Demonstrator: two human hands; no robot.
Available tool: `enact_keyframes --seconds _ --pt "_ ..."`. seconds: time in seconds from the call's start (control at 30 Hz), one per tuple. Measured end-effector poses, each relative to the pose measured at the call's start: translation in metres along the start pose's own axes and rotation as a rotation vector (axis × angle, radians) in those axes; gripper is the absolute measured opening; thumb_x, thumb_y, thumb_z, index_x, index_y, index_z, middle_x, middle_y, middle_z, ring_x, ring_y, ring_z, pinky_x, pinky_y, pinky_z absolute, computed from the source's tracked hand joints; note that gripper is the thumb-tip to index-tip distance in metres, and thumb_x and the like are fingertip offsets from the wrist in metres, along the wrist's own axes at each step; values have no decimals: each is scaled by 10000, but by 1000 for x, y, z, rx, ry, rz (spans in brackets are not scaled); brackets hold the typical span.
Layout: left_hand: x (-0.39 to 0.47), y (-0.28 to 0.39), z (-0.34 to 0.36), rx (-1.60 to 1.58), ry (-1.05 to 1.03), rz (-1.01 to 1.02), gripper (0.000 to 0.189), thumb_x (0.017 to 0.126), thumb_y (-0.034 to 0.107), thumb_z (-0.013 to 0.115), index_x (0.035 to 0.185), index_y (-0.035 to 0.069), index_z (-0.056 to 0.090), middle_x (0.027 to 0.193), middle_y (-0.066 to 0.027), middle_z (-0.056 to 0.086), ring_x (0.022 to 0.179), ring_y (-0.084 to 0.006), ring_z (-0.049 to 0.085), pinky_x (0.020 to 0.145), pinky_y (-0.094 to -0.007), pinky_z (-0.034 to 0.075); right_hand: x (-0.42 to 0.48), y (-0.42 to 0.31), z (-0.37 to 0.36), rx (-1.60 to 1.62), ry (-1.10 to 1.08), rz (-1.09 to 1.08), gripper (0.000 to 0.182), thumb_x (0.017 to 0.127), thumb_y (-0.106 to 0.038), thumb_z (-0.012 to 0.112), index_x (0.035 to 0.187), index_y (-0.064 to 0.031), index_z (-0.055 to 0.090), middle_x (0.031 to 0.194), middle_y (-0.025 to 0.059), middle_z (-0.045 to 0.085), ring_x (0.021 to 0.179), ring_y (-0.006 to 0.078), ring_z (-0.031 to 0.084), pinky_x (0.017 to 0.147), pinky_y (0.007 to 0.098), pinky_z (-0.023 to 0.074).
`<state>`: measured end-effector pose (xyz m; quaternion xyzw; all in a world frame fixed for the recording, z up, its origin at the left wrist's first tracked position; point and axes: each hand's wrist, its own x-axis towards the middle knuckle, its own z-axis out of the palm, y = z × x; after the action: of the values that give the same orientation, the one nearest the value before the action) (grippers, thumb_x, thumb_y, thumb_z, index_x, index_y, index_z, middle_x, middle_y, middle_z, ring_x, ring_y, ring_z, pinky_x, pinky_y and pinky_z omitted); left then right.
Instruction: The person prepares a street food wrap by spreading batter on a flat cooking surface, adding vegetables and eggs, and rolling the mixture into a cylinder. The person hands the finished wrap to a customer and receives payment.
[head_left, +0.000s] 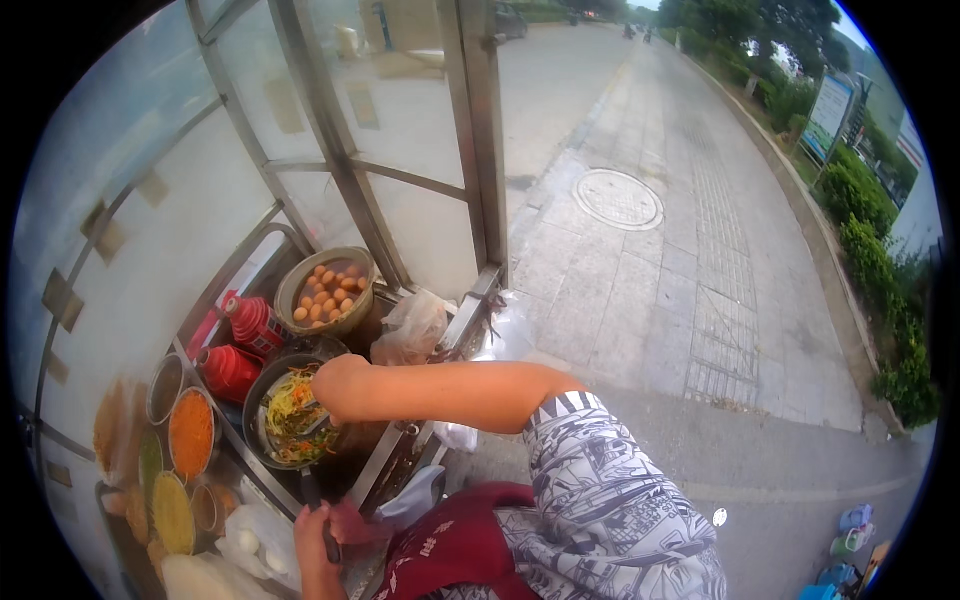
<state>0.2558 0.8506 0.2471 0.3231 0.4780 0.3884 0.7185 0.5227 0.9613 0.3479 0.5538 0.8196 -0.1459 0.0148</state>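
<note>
My left hand (310, 529) is wrapped around the black handle (312, 491) of a dark frying pan (255, 442). In the pan lies a mix of shredded vegetables (289, 409), yellowish-green with orange strips. My right hand (339, 386) is over the pan's right side, its fingers closed. Below it a metal utensil, seemingly a spatula (313, 424), reaches into the food; its grip is hidden by my hand. Steel bowls left of the pan hold orange shreds (191, 431) and yellow shreds (172, 514).
A pot of brown eggs in liquid (326, 296) stands behind the pan. Two red thermos flasks (244, 349) are left of it. Clear plastic bags (411, 330) lie on the right. Metal-framed glass panels (416, 225) enclose the cart; a paved sidewalk (637, 300) runs alongside.
</note>
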Motion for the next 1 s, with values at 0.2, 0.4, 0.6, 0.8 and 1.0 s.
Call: enact_keyframes --seconds 0.2,0.4,0.6,0.8,1.0 --pt "66 -8 11 67 45 -11 104 927 146 588 903 53 547 698 -45 560 460 -104 490 394 -235 404 57 72 1 19 -87 -2 389 712 -336 832 984 -65 766 978 81 736 929 272 707 746 407 566" --pt "80 0 10 320 143 -103 139 938 179 584 896 48 559 661 -47 569 449 -119 522 399 -252 428 77 103 -6 102 -74 -26 404 725 -367 831 969 -52 764 959 103 732 931 292 701 758 420 559" --pt "85 -5 1 758 336 32 176 946 182 623 921 10 605 650 -24 581 489 -108 566 463 -265 438 68 129 -23 147 132 -42 368 779 -389 766 870 -34 737 869 156 712 856 322 701 767 420 552" --pt "87 -11 20 669 330 41 150 950 173 622 939 25 597 660 -7 570 519 -87 569 477 -249 450 64 118 -16 101 208 -109 341 811 -370 747 882 -43 682 853 142 687 863 337 674 751 452 529" --pt "73 -23 23 941 400 203 349 846 195 691 1131 9 616 932 -170 635 845 -314 655 763 -407 515 102 97 30 -2 -32 -207 347 776 -353 777 883 -37 681 889 154 687 907 343 665 798 460 523"
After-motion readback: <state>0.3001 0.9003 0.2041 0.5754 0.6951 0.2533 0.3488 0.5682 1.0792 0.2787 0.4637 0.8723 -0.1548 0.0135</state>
